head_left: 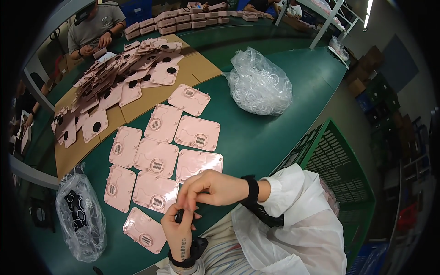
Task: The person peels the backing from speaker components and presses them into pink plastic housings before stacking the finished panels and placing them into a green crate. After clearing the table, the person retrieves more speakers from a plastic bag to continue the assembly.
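Green workbench [256, 144], greyish floor [341, 94], bright tube light [368, 13].

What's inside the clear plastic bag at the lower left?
Through the plastic bag, black pieces and pale rings show. Anything beneath them is covered and cannot be made out.

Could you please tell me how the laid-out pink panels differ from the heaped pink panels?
The laid-out pink panels are spread over the green table, while the heaped pink panels overlap one another on brown cardboard. Most laid-out panels show uncovered slotted grilles; many heaped panels show black discs instead. Both groups share the pink colour and rounded corners.
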The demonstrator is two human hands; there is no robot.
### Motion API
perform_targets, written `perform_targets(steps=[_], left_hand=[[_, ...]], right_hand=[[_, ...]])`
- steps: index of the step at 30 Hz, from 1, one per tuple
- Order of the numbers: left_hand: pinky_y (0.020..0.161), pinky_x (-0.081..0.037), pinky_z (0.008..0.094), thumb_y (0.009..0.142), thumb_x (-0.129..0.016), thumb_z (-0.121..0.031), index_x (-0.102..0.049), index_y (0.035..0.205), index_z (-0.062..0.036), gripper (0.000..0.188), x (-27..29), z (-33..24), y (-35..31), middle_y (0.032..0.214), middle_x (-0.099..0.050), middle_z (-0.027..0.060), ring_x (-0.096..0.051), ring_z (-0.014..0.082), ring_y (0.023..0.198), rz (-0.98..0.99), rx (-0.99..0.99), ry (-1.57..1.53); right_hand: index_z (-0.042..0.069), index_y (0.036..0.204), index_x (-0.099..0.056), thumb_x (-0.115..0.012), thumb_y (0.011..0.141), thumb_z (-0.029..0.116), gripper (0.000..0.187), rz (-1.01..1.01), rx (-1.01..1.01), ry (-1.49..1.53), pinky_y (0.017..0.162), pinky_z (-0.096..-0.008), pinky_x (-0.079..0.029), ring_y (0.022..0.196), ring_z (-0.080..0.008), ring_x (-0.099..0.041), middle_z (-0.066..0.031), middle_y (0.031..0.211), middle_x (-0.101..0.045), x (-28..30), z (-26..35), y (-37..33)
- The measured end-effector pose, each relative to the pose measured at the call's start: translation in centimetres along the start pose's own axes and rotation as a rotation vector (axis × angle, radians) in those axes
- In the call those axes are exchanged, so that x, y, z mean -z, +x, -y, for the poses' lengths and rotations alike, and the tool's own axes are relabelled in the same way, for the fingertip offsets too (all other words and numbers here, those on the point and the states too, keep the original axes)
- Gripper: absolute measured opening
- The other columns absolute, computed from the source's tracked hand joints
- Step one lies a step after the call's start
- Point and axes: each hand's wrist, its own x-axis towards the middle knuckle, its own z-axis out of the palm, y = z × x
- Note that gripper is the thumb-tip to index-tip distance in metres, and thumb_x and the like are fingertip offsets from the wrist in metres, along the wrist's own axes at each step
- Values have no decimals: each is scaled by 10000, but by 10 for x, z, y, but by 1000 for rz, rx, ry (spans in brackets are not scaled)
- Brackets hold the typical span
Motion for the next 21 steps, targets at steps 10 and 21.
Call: perform_targets(steps=[10, 21], left_hand=[[409, -341, 161, 891, -589, -121, -574, 918, -16, 109, 22, 5, -1, 777, -607, 55, -557, 99, 590, 290, 286, -257], [466, -350, 180, 915, -569, -112, -580, 988, -4, 131, 27, 1, -5, 852, -618, 62, -564, 99, 685, 139, 371, -578]], right_hand=[[-20, 868, -627, -554, 821, -56, 93, 304, -270, 699, 668, -220, -454, 803, -151, -582, -138, 980, -619, 5, 10, -8], [20, 888, -649, -741, 738, 62, 181, 47, 368, -720, 539, -239, -477, 641, -143, -611, -59, 923, -647, 5, 23, 1]])
